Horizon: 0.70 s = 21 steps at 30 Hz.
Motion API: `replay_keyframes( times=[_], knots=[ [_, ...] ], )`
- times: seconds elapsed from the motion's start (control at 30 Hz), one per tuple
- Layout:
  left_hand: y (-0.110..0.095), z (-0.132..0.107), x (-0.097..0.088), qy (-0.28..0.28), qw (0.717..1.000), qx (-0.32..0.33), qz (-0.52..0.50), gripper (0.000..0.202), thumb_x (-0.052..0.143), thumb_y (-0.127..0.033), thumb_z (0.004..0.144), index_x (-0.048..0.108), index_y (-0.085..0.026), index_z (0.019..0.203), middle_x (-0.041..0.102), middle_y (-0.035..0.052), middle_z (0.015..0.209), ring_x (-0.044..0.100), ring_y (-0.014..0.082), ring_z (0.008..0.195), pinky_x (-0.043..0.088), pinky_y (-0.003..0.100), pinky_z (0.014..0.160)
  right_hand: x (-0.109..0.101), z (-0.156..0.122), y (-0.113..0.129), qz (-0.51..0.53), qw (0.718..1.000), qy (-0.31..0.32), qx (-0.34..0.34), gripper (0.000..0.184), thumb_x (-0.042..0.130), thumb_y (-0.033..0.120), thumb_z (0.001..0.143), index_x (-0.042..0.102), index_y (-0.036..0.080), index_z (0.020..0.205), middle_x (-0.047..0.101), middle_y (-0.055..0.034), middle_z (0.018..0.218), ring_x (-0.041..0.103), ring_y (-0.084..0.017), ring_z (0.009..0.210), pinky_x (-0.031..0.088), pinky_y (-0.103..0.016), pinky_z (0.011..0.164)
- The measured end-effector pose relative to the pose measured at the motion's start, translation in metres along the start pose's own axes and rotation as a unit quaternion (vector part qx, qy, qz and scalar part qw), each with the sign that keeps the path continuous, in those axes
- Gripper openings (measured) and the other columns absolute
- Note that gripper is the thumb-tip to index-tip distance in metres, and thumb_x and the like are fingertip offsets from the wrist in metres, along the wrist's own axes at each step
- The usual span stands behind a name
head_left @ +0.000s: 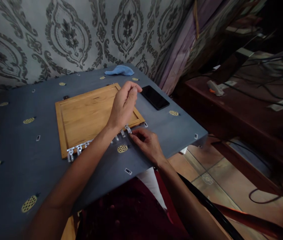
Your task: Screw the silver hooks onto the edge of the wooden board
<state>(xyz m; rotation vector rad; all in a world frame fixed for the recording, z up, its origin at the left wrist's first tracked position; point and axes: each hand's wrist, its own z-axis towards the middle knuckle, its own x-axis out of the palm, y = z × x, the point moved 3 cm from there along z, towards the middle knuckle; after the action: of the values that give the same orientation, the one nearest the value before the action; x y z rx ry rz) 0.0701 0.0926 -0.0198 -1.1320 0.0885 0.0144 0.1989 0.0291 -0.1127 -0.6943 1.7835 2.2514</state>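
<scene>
A wooden board (88,111) with a raised frame lies flat on the table. Along its near edge runs a row of silver metal hooks (70,155), partly hidden behind my left forearm. My left hand (124,105) is over the board's right part, fingers curled and thumb pressed to the index finger; whatever may be inside the grip is hidden. Low at the board's near right corner, my right hand (146,144) has thumb and fingertips closed at the end metal hook (128,129), which they seem to pinch.
A black phone (155,97) lies right of the board, and a blue cloth (120,70) sits at the table's back edge. The table (13,140) has a grey-blue pineapple-print cover. Patterned wall covering rises behind; cables and a plug (215,88) lie on a dark red surface at right.
</scene>
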Motion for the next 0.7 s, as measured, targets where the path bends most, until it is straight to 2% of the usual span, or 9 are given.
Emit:
replay_keyframes(
  times=[0.2,0.33,0.43,0.53,0.63,0.7],
  knots=[
    [-0.003,-0.001,-0.001,-0.007,0.998,0.032,0.045,0.018,0.038,-0.017,0.102,0.051,-0.022,0.090,0.037,-0.0036,0.066,0.040,0.0123,0.060,0.038,0.026,0.058,0.001,0.000,-0.001,-0.004,1.000,0.006,0.008,0.015,0.060,0.034,0.088,0.070,0.023,0.087,0.070,-0.0025,0.081,0.061,-0.017,0.071,0.046,-0.033,0.067],
    [-0.005,0.001,-0.003,-0.011,0.997,0.019,0.080,0.019,0.037,-0.008,0.095,0.050,-0.022,0.093,0.044,-0.0017,0.073,0.047,0.0126,0.067,0.043,0.027,0.066,0.001,0.000,0.000,-0.002,1.000,0.007,0.006,0.016,0.060,0.035,0.089,0.071,0.022,0.088,0.070,-0.0026,0.080,0.061,-0.017,0.071,0.046,-0.032,0.067],
    [-0.006,0.003,-0.003,-0.009,0.998,0.008,0.068,0.023,0.035,-0.004,0.089,0.049,-0.021,0.096,0.046,-0.0011,0.077,0.050,0.0118,0.070,0.046,0.026,0.070,0.001,0.000,0.000,-0.003,1.000,0.005,-0.001,0.016,0.060,0.034,0.089,0.070,0.022,0.088,0.069,-0.0023,0.078,0.060,-0.016,0.069,0.045,-0.031,0.065],
    [-0.007,0.005,-0.002,0.019,0.996,-0.009,0.084,0.031,0.028,-0.001,0.087,0.047,-0.020,0.103,0.050,0.0004,0.083,0.054,0.0107,0.074,0.050,0.026,0.074,0.001,0.001,0.000,-0.005,1.000,0.001,-0.005,0.015,0.061,0.033,0.088,0.070,0.022,0.086,0.068,-0.0016,0.076,0.059,-0.015,0.067,0.044,-0.030,0.064],
    [-0.009,0.004,-0.004,0.069,0.986,-0.025,0.152,0.036,0.025,-0.003,0.090,0.046,-0.020,0.113,0.058,0.0032,0.098,0.061,0.0114,0.087,0.053,0.027,0.079,0.001,0.000,-0.001,-0.008,1.000,0.000,-0.004,0.016,0.061,0.033,0.088,0.070,0.021,0.085,0.067,-0.0013,0.074,0.057,-0.015,0.065,0.043,-0.029,0.062],
    [-0.014,0.003,-0.009,0.085,0.971,-0.013,0.222,0.034,0.028,-0.006,0.093,0.048,-0.021,0.116,0.062,0.0042,0.105,0.064,0.0132,0.095,0.053,0.028,0.084,0.001,0.000,0.000,-0.010,1.000,0.001,-0.003,0.016,0.060,0.034,0.089,0.071,0.022,0.086,0.067,-0.0012,0.074,0.056,-0.015,0.064,0.042,-0.029,0.061]
  ],
)
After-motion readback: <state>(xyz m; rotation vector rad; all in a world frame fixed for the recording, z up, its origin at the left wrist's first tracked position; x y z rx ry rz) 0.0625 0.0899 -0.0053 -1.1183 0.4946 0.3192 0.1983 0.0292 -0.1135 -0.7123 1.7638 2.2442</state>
